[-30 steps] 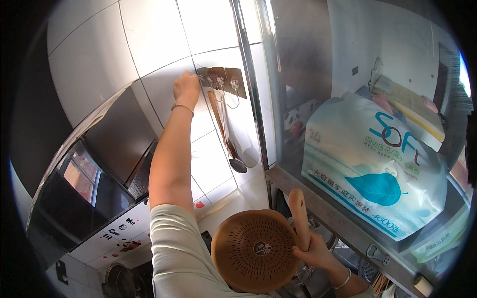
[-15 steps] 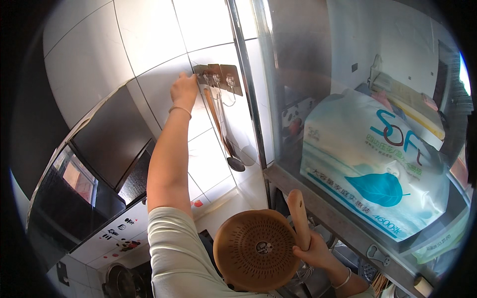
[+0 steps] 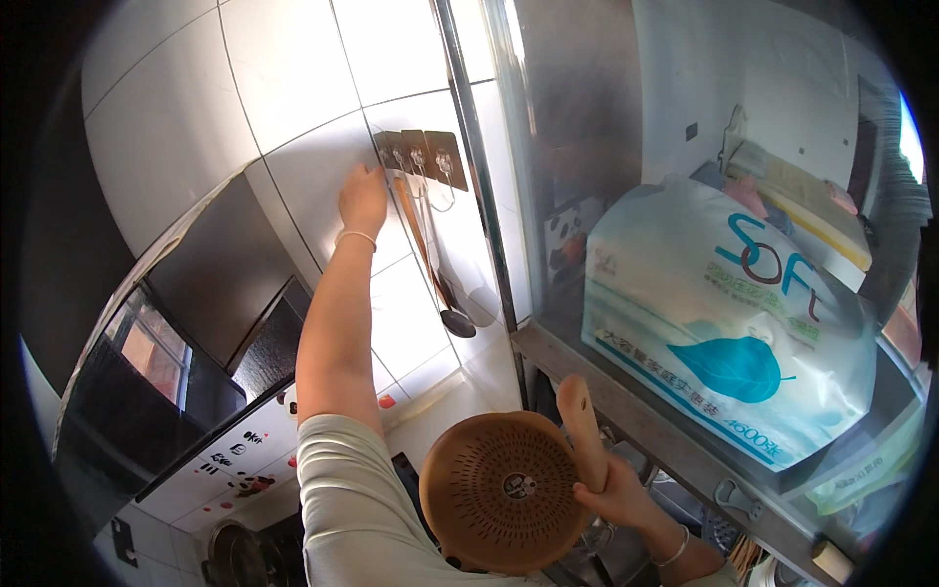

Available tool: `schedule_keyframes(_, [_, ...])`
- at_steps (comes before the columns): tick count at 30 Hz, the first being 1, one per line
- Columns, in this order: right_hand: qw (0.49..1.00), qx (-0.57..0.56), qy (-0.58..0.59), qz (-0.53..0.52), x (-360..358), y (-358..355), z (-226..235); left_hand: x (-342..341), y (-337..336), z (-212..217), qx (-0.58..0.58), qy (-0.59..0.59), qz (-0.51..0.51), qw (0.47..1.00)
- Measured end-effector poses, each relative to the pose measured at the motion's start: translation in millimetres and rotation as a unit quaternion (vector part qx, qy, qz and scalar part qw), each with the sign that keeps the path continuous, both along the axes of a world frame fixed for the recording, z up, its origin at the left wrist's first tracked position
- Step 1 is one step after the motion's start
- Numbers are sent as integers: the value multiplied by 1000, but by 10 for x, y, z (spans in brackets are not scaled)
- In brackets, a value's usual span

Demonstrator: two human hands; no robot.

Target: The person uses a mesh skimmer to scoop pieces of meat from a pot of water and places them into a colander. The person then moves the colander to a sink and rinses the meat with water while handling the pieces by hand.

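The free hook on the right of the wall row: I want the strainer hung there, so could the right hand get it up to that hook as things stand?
Probably yes. The hook looks bare, and nothing stands between it and the strainer in the right hand. The left hand is beside the row, off to its left.

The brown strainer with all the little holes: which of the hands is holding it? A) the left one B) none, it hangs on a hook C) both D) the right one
D: the right hand grips the handle of the brown strainer down low, while the left hand reaches up to the wall hooks.
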State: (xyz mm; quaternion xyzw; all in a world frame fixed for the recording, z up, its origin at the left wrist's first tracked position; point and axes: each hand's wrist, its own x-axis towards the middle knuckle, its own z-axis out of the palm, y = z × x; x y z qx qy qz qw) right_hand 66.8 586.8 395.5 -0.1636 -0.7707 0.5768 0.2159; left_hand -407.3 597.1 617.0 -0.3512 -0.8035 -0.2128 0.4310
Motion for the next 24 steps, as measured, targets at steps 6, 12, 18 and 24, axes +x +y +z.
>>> schedule_keyframes(6, [999, 34, -4, -21, 92, -152, 104, 262, -187, -483, 118, 17, -87, 989])
schedule_keyframes(12, [995, 65, 5, -76, 303, -338, 220, 1650, -1014, -782, 3, -145, -337, 930])
schedule_keyframes(18, [993, 79, 62, -61, 461, -858, 263, 3294, -3286, -1260, -3, -313, -396, 863])
schedule_keyframes(24, [988, 120, 50, -82, 821, -2122, -102, 4197, -5276, -2543, 221, -573, -318, 722])
